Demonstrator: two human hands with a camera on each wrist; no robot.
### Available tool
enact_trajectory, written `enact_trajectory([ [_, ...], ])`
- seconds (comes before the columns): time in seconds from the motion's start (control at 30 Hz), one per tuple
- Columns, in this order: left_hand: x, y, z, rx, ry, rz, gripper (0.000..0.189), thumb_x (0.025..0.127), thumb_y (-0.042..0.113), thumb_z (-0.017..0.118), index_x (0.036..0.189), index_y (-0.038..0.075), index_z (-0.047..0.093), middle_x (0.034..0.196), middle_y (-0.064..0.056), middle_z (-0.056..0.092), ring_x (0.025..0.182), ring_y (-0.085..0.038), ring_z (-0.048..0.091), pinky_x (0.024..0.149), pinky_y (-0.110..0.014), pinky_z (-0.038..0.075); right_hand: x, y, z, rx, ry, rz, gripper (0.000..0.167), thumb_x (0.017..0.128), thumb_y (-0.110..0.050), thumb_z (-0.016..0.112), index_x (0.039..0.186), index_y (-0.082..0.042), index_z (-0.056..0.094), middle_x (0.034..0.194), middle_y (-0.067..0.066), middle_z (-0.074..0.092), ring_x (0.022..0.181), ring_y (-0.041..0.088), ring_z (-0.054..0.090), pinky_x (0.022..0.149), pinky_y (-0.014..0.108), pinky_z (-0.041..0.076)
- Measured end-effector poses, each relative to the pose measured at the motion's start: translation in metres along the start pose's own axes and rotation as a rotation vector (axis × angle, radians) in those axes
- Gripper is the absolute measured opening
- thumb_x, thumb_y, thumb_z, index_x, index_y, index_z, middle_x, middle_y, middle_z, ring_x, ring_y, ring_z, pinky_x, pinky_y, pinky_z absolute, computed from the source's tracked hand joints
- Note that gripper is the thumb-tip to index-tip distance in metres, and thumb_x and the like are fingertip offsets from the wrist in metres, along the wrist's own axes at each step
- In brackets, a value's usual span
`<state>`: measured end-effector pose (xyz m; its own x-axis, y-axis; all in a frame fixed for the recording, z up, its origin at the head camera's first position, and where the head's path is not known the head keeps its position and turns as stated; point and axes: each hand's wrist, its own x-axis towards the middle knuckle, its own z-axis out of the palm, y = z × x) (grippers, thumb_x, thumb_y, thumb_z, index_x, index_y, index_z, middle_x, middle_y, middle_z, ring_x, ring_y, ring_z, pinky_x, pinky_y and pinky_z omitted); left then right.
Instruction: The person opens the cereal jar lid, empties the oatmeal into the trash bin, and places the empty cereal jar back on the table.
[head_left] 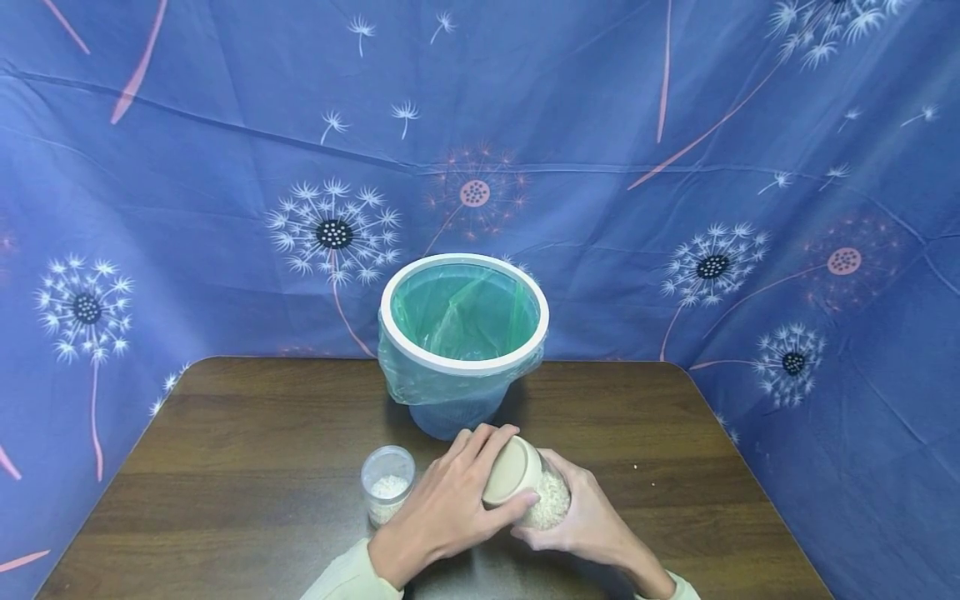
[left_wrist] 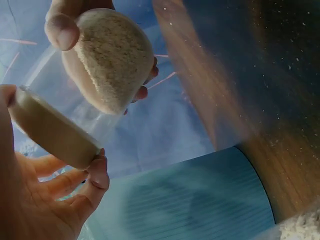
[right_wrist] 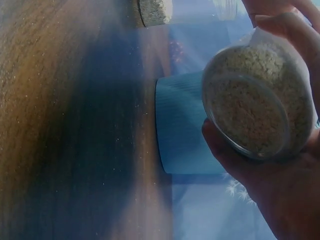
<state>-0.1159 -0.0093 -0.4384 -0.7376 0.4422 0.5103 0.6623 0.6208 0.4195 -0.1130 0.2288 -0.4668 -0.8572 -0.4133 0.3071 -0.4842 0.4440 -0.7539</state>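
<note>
A clear jar [head_left: 552, 498] of pale, rice-like grains is held tilted above the table, its mouth end toward the left. My right hand [head_left: 588, 518] grips the jar's body near the base. At the mouth end is a beige lid [head_left: 510, 471], and my left hand [head_left: 450, 504] holds it by the rim with fingers and thumb. In the left wrist view the grains [left_wrist: 117, 55] lie slanted toward the jar's base. Just left of my left hand stands a second clear jar [head_left: 387, 479], uncovered and partly filled with whitish grains; my hand hides part of it.
Behind the hands stands a blue bin [head_left: 457, 412] with a white rim [head_left: 390, 325] and a green-tinted plastic liner [head_left: 420, 383]. A few white specks lie on the brown wooden table [head_left: 675, 475] to the right. Blue dandelion-patterned cloth [head_left: 600, 208] hangs around the table.
</note>
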Motion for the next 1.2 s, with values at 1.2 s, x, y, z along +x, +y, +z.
enact_trajectory([
  [1.2, 0.007, 0.005, 0.026, 0.081, 0.191, 0.026, 0.053, 0.079, 0.055, 0.077, 0.105, 0.014, 0.057, 0.096, 0.0, 0.047, 0.069, -0.01, 0.048, 0.049, -0.024, 0.047, 0.0, -0.004, 0.014, 0.018, 0.007, -0.043, 0.087, 0.061, -0.016, 0.101, 0.138, -0.024, 0.061, 0.116, -0.006, 0.071, 0.098, 0.011, 0.069, 0.082, 0.032, 0.061],
])
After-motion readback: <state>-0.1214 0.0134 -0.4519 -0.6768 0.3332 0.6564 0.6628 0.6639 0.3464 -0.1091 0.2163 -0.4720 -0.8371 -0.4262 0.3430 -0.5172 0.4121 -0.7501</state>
